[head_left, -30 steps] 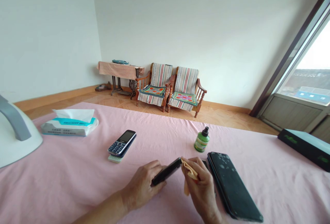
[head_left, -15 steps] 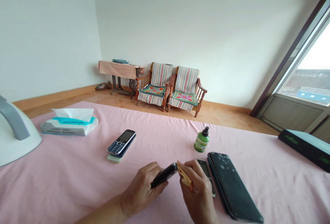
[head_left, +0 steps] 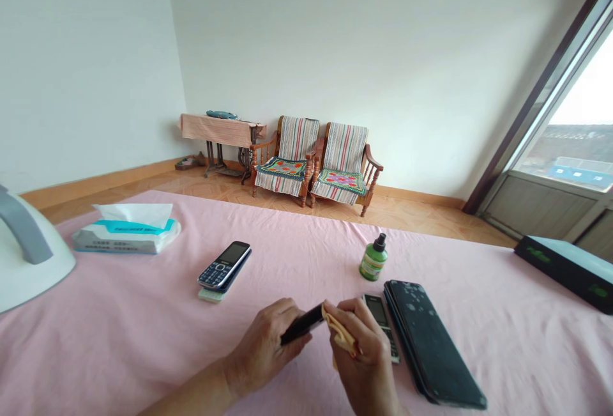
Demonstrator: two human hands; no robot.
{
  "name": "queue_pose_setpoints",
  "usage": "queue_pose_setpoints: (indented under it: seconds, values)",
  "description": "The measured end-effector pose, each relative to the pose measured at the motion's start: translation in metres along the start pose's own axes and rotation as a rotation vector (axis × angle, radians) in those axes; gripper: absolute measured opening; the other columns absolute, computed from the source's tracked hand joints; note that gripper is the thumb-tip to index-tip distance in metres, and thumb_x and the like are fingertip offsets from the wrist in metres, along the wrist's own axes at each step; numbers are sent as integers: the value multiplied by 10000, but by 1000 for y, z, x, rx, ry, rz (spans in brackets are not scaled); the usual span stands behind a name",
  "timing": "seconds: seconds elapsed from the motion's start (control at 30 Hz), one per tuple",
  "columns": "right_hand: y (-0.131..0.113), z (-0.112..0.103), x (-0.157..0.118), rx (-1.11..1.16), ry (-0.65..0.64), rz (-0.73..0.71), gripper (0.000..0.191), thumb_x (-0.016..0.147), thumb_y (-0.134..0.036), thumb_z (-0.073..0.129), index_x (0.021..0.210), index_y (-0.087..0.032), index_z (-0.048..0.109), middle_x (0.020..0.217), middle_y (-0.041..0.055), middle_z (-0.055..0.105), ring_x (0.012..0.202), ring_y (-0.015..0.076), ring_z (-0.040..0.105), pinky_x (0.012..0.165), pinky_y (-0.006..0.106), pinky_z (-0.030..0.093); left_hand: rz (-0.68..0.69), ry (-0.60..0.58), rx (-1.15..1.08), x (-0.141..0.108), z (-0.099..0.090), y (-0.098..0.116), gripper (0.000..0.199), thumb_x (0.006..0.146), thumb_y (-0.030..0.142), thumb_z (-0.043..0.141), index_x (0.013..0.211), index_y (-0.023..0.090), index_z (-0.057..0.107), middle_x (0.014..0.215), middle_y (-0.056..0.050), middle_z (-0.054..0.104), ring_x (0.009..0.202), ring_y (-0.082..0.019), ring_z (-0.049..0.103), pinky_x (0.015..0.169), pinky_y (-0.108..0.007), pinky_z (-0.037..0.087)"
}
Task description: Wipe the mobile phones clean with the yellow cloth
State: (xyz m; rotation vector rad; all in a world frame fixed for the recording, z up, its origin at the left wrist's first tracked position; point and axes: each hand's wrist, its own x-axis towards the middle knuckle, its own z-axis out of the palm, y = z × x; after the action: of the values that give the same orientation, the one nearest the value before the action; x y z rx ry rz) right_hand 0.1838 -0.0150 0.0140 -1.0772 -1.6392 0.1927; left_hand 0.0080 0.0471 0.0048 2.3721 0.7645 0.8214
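My left hand [head_left: 266, 347] is closed around a black mobile phone [head_left: 303, 324], held edge-on above the pink cloth [head_left: 158, 339]. Pinched in my right hand [head_left: 366, 355] is a folded yellow cloth [head_left: 341, 334], pressed against the phone's far end. Partly behind my right hand lies a keypad phone [head_left: 378, 309]. Just right of it rests a large dark smartphone [head_left: 433, 342] with pale spots on its glass, on top of another flat item. A green spray bottle [head_left: 373, 260] with a black top stands beyond them.
On the left, a dark blue keypad phone [head_left: 225, 264] lies on a pale flat item. Behind it sits a tissue pack [head_left: 127, 231], and a white-and-grey appliance [head_left: 33, 262] is at the left edge. A black box [head_left: 565, 272] is at the right. Two armchairs [head_left: 299, 154] stand by the wall.
My right hand and the yellow cloth have shifted slightly left along the phone's end. The phone's angle in my left hand has turned a little. The other things lie as before.
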Motion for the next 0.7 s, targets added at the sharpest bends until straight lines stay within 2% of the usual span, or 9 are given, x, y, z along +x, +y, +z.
queue_pose_setpoints:
  seconds: [0.2, 0.3, 0.43, 0.57, 0.7]
  values:
    - [2, 1, 4, 0, 40, 102, 248, 831, -97, 499, 972, -156, 693, 786, 36, 553, 659, 138, 576, 573, 221, 455, -29, 16, 0, 0, 0, -1, 255, 939, 356, 501, 769, 171, 542, 768, -16, 517, 732, -173, 537, 613, -242, 376]
    - [8, -1, 5, -68, -1, 196, 197, 840, -130, 496, 801, -157, 688, 725, 21, 533, 620, 135, 541, 561, 229, 413, -53, 34, 8, -1, 1, -2, 238, 929, 324, 518, 753, 166, 545, 767, -17, 519, 727, -169, 541, 619, -241, 383]
    - [19, 0, 4, -106, -69, 288, 228, 837, -159, 508, 637, -157, 617, 672, 6, 511, 603, 130, 505, 557, 228, 364, -46, 49, -8, -1, 0, 1, 233, 930, 300, 517, 743, 164, 550, 752, -13, 516, 721, -166, 545, 626, -241, 391]
    - [23, 9, -2, -14, -158, 373, 258, 822, -208, 559, 569, -158, 574, 609, -22, 469, 559, 111, 453, 497, 204, 310, 9, 31, -92, 1, -1, 7, 165, 938, 296, 528, 845, 177, 593, 802, -16, 553, 768, -167, 553, 683, -245, 416]
    - [14, 13, -2, 25, -94, 328, 264, 851, -245, 554, 605, -160, 600, 633, -13, 500, 585, 115, 465, 520, 197, 348, 43, 68, -149, 2, -1, 8, 133, 954, 269, 502, 1008, 191, 596, 914, -47, 600, 877, -193, 558, 782, -281, 438]
